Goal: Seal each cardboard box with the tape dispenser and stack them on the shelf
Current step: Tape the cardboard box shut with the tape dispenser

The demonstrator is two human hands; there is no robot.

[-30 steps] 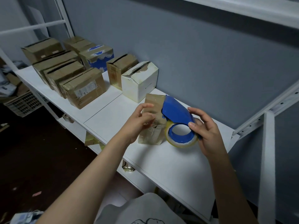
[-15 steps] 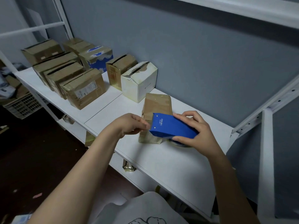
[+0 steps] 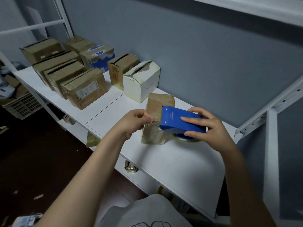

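Note:
A small brown cardboard box (image 3: 158, 105) stands upright on the white shelf (image 3: 172, 161). In front of it my right hand (image 3: 211, 128) grips a blue tape dispenser (image 3: 178, 120) from above, its roll of clear tape (image 3: 185, 139) showing underneath. My left hand (image 3: 136, 121) pinches the free end of the clear tape just left of the dispenser's blade, and a short strip is stretched between them across the box's near face.
Several brown cardboard boxes (image 3: 85, 87) and a white box (image 3: 142, 81) stand in rows on the shelf's left part, against the grey wall. A white shelf post (image 3: 272, 153) rises at the right. A plastic crate (image 3: 21, 105) sits on the dark floor at left.
My right hand turned the dispenser flat, blade toward the left, in front of the box. My left hand left the box top, took the tape end and drew it out leftward.

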